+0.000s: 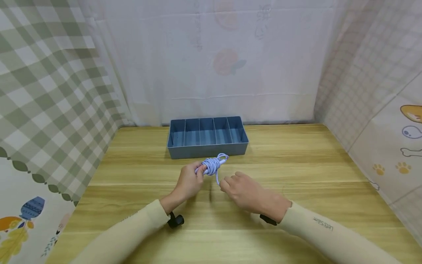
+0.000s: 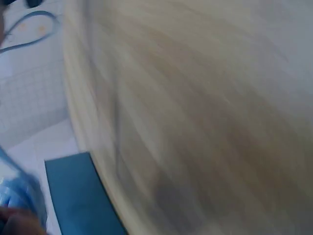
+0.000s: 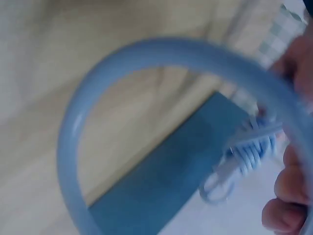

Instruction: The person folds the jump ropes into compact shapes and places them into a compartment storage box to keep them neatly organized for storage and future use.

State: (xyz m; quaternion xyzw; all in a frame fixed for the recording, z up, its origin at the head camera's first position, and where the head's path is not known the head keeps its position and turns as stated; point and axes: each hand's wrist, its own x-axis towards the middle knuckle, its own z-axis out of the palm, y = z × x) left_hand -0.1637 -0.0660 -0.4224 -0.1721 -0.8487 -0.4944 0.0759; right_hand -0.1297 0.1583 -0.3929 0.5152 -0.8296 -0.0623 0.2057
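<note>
A pale lavender-blue cable (image 1: pixel 212 166) is wound into a tight bundle, with small loops sticking out at its far end. My left hand (image 1: pixel 190 180) grips the near end of that bundle between thumb and fingers, above the table. From the bundle a strand runs down to my right hand (image 1: pixel 242 190), whose curled fingers hold it. In the right wrist view, a thick blurred loop of the cable (image 3: pixel 73 142) arcs close to the camera, with the wound part farther off beside the curled fingers (image 3: pixel 288 196). The left wrist view catches only part of the bundle (image 2: pixel 29 193) at its edge.
Behind the hands, a blue-grey organizer box (image 1: pixel 207 150) with several compartments stands on the wood-grain table (image 1: pixel 280 157). A white cloth (image 1: pixel 184 73) hangs along the back. Checked green cloth (image 1: pixel 52 80) borders the left, and a printed cloth (image 1: pixel 379 139) the right.
</note>
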